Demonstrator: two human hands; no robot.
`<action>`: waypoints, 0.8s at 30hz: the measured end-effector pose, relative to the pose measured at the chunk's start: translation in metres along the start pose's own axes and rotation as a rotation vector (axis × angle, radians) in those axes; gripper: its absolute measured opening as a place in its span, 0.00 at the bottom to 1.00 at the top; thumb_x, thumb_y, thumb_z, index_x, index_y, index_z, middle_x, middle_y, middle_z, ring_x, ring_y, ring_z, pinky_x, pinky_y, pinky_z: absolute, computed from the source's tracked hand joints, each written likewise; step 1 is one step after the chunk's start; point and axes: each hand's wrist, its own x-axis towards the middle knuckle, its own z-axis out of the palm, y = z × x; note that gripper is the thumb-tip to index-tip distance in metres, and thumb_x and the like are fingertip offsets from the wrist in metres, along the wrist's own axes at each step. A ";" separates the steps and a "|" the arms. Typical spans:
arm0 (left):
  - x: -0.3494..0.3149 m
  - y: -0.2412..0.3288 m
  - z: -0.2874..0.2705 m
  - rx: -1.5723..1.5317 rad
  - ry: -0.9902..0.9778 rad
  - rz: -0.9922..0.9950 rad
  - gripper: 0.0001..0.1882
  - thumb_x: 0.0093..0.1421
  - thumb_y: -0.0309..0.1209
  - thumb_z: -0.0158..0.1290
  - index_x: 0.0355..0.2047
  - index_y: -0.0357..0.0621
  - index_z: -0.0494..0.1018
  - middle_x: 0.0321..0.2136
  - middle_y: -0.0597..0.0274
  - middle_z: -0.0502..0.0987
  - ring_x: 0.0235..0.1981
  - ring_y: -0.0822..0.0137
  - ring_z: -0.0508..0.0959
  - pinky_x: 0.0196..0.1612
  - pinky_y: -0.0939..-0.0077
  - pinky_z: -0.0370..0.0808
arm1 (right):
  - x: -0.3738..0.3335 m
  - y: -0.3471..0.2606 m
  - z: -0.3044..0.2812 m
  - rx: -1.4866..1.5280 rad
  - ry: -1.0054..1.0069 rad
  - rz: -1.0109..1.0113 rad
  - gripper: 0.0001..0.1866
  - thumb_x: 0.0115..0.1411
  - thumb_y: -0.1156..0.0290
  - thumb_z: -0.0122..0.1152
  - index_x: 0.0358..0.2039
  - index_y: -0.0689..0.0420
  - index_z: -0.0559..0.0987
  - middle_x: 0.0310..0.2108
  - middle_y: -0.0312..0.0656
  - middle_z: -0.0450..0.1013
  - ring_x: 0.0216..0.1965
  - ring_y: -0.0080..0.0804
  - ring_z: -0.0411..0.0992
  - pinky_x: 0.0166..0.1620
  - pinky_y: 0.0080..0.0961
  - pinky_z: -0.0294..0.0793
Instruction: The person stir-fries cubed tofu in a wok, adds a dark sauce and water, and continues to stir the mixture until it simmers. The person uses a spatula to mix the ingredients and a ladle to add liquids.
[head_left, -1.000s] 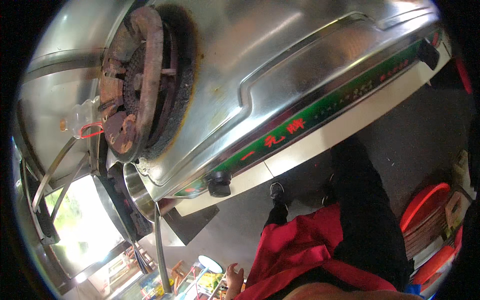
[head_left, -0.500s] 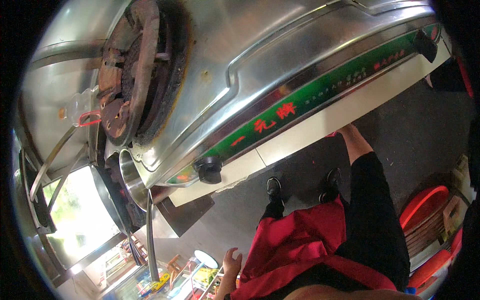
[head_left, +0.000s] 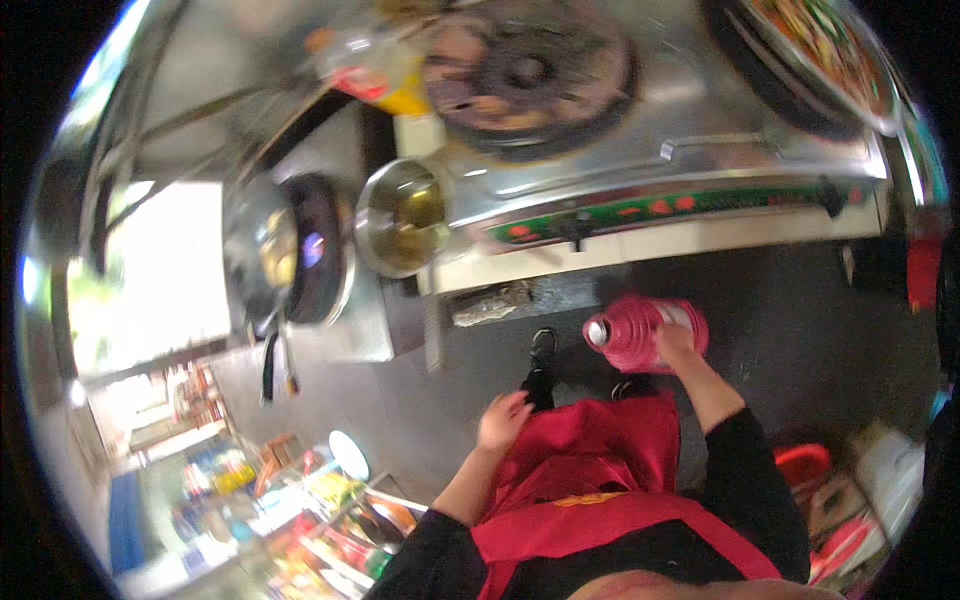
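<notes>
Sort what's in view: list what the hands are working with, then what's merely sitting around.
In hand:
right hand gripping the red ribbed jug
left hand, empty, at the red apron

Lying about:
steel bowl of liquid
burner ring
black wok
pan of food

Glossy ribbed red plastic flask [head_left: 640,333]

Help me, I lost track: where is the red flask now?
In the head view, the red flask is right of centre, gripped by the right hand above the dark floor, just below the stove front.
</notes>
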 end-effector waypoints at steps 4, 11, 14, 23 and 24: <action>-0.016 0.069 0.001 -0.161 0.101 0.211 0.20 0.54 0.40 0.55 0.44 0.43 0.71 0.35 0.50 0.72 0.33 0.59 0.76 0.39 0.69 0.73 | -0.106 -0.050 -0.038 -0.187 0.126 -0.188 0.15 0.54 0.67 0.48 0.39 0.55 0.78 0.61 0.39 0.54 0.57 0.36 0.60 0.52 0.44 0.65; -0.082 0.048 -0.062 -0.059 0.042 0.365 0.16 0.50 0.39 0.57 0.35 0.42 0.72 0.30 0.55 0.74 0.35 0.56 0.74 0.38 0.67 0.71 | -0.226 -0.127 -0.093 -0.100 0.117 -0.362 0.07 0.45 0.70 0.54 0.24 0.58 0.77 0.27 0.51 0.74 0.31 0.49 0.73 0.36 0.43 0.71; -0.111 0.020 -0.112 -0.136 0.077 0.419 0.18 0.48 0.39 0.58 0.36 0.42 0.72 0.30 0.55 0.74 0.36 0.56 0.75 0.39 0.67 0.71 | -0.253 -0.176 -0.097 -0.008 0.235 -0.398 0.06 0.45 0.70 0.54 0.24 0.58 0.76 0.26 0.50 0.74 0.31 0.49 0.73 0.35 0.43 0.70; -0.125 -0.020 -0.346 -0.138 0.159 0.840 0.19 0.43 0.39 0.59 0.34 0.43 0.73 0.31 0.54 0.74 0.33 0.56 0.75 0.37 0.67 0.73 | -0.296 -0.376 -0.185 0.217 0.320 -0.293 0.11 0.39 0.72 0.57 0.26 0.61 0.77 0.24 0.53 0.73 0.31 0.48 0.73 0.33 0.36 0.71; -0.124 -0.020 -0.371 -0.109 0.174 0.845 0.20 0.44 0.39 0.59 0.36 0.42 0.73 0.33 0.55 0.75 0.33 0.59 0.76 0.36 0.69 0.73 | -0.293 -0.390 -0.191 0.298 0.353 -0.347 0.10 0.39 0.73 0.58 0.25 0.62 0.77 0.23 0.53 0.73 0.30 0.47 0.74 0.32 0.34 0.71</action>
